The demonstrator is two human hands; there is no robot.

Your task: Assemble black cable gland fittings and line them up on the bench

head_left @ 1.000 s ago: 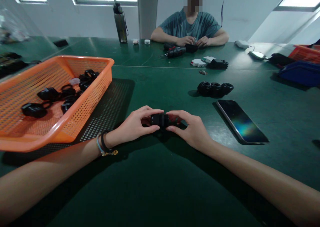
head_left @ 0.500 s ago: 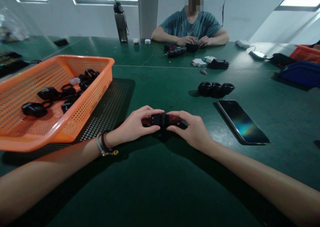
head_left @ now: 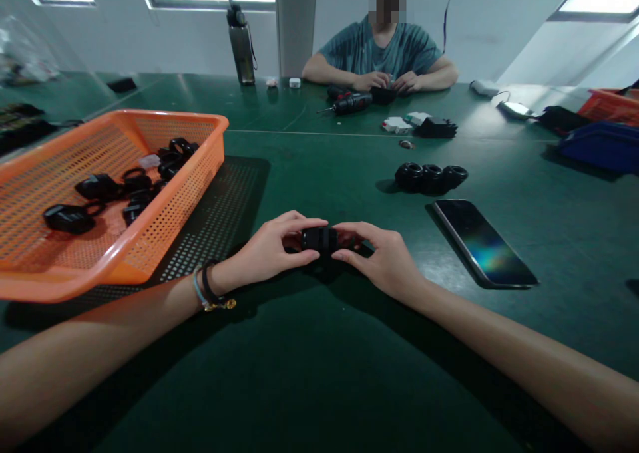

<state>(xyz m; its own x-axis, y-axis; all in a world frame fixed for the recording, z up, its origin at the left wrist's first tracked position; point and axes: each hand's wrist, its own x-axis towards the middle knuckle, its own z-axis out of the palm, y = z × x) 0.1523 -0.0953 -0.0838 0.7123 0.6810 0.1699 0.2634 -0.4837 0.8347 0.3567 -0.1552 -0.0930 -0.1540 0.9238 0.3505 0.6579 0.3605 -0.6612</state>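
Note:
Between my two hands a small black cylindrical part lies on its side, close above the green table. My left hand grips its left end, thumb in front and fingers over the top. On the right end, the thumb and fingers of my right hand are closed. Its exact kind cannot be told. To the left, an orange perforated basket holds several black parts with rings. Beyond my right hand, a few black round parts with holes stand in a row.
A phone lies right of my right hand. Farther back are a power drill, white and black blocks and a bottle. Across the table sits a person with both hands on a small item. A blue bin is at far right.

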